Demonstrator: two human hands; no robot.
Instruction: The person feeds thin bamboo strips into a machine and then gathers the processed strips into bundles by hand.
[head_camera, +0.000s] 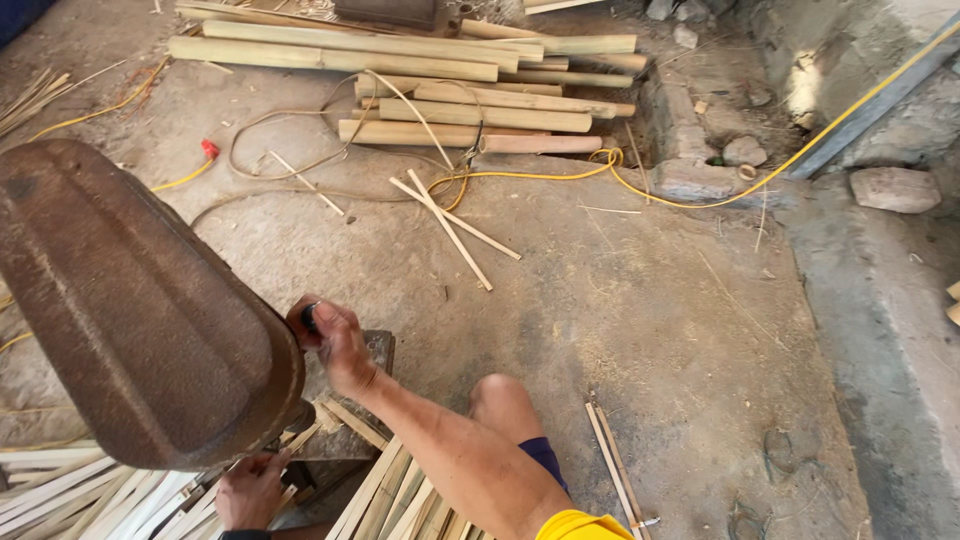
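Observation:
A large rusty metal machine cover (130, 310) fills the left of the view. My right hand (335, 345) reaches across to its right edge, fingers closed around a small dark knob (311, 317). Below the cover, my left hand (250, 490) rests among pale split bamboo strips (90, 490), fingertips pointing under the cover; its grip is partly hidden. More bamboo strips (390, 490) fan out beneath my right forearm. My bent knee (500, 395) shows beside them.
Whole bamboo poles (450, 85) are stacked at the top on the concrete floor. A yellow cable (700, 200) and a grey cord (280, 170) loop across the floor. Loose bamboo sticks (450, 225) lie in the middle. Stones and a raised concrete ledge (880, 300) run along the right.

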